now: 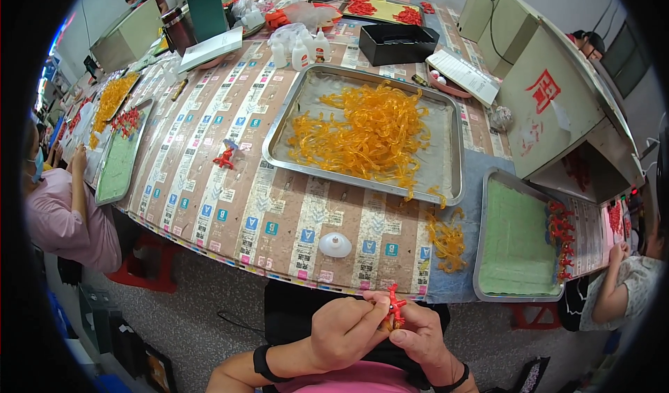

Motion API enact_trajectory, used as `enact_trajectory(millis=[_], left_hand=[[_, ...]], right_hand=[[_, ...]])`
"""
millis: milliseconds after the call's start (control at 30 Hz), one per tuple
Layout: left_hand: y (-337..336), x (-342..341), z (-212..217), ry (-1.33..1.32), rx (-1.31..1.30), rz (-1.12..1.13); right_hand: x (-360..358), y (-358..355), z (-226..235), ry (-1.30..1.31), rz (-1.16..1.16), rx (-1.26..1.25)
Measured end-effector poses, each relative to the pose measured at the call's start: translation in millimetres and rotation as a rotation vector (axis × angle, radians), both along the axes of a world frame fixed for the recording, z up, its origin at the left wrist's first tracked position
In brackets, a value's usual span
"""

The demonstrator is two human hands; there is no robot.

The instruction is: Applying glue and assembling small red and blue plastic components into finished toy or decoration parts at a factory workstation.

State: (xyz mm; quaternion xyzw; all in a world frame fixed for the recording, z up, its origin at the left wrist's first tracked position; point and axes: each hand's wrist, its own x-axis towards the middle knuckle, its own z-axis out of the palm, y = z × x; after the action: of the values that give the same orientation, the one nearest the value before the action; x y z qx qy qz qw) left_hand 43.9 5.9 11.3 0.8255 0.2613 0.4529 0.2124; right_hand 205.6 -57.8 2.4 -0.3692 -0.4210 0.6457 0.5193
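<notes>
Bare forearms, black band on each of 2 wrists, pink top, dark trousers

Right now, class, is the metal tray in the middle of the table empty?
No: the metal tray holds a tangled heap of translucent orange plastic pieces that spreads over much of its floor.

free: table edge [279, 250] | blocked — white dome [335, 244], steel tray [279, 125]
</notes>
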Motion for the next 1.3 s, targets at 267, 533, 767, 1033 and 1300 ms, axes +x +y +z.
enact_trajectory(millis=[267, 533, 767, 1033, 1300], left_hand=[[0.1, 0.9, 1.0, 0.013, -0.016, -0.004], [0.2, 0.9, 0.7, 0.016, -0.016, -0.003], [1.7, 1.7, 2.2, 0.011, -0.001, 0.002], [1.3, 0.3, 5.6, 0.039, -0.023, -0.012], [2.0, 0.7, 6.5, 0.029, -0.033, -0.031]], right_hand=[[1.4, -1.1, -3.3, -0.043, -0.012, 0.039], [0.3, -1.8, -5.4, 0.001, -0.033, 0.046], [1.6, -0.9, -6.5, -0.047, -0.018, 0.033], [0.5, 0.3, -1.7, -0.03, -0.017, 0.018], [1.1, 0.2, 1.0, -0.044, -0.016, 0.025]])
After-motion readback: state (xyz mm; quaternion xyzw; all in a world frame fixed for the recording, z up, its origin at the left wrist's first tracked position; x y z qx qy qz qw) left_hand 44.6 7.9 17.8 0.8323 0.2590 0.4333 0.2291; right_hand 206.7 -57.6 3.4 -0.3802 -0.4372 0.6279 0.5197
